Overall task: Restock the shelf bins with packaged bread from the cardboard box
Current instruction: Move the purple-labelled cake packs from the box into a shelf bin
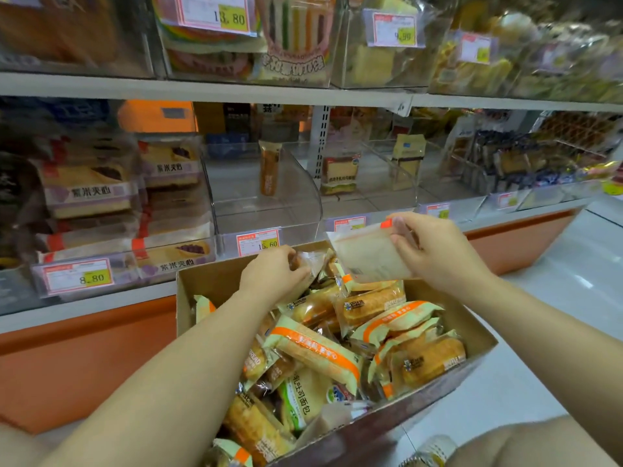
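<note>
A cardboard box [215, 278] full of packaged bread sits on the floor below the shelf. My right hand [435, 251] holds a flat white sliced-bread packet [364, 254] with a red corner, lifted above the box's far edge. At the box's far side, my left hand [273, 273] grips a clear-wrapped bread pack [310, 261]. Long orange-and-cream bread packs [317, 352] fill the box. Clear shelf bins [269, 210] stand right behind the box; one holds a single upright bread stick pack [269, 166], the bin to its right a single toast pack [339, 175].
Left bins hold stacked purple-label sandwich bread [91, 193]. Price tags [258, 242] line the shelf edge. An upper shelf [202, 89] carries more clear bins of cake and bread. Dark packs [515, 163] fill bins at the right. White floor [556, 298] stretches to the right; my knee [539, 446] shows bottom right.
</note>
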A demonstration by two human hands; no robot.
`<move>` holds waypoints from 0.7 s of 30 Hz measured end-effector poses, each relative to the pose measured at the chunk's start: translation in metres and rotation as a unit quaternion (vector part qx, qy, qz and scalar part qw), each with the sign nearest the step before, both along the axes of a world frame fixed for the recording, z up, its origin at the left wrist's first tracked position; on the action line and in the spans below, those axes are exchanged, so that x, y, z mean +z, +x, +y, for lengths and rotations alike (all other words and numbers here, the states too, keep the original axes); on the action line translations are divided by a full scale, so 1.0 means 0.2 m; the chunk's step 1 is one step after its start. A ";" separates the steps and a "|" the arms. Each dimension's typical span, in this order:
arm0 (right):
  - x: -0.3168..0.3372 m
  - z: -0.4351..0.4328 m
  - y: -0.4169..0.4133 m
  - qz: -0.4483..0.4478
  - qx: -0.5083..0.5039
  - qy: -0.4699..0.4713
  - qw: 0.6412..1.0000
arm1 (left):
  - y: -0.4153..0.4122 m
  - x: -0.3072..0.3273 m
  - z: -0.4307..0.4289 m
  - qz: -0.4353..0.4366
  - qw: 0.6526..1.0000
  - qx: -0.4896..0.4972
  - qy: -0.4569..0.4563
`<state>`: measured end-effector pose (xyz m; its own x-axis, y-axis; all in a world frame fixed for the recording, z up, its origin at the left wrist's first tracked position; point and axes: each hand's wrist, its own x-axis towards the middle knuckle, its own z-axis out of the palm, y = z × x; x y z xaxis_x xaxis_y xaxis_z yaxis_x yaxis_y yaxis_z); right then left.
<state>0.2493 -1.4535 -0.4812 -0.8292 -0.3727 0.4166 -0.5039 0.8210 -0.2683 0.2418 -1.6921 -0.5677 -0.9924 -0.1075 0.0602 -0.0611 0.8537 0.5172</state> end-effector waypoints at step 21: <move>0.02 0.09 0.04 0.008 -0.033 -0.059 0.998 | 0.28 0.01 -0.08 -0.155 0.920 -0.079 0.351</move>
<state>0.2578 -1.4359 -0.4772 -0.8436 -0.2648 0.4671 -0.4543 0.8157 -0.3581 0.2983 -1.7082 -0.5662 -0.9567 0.1352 -0.2579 -0.2025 0.3273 0.9229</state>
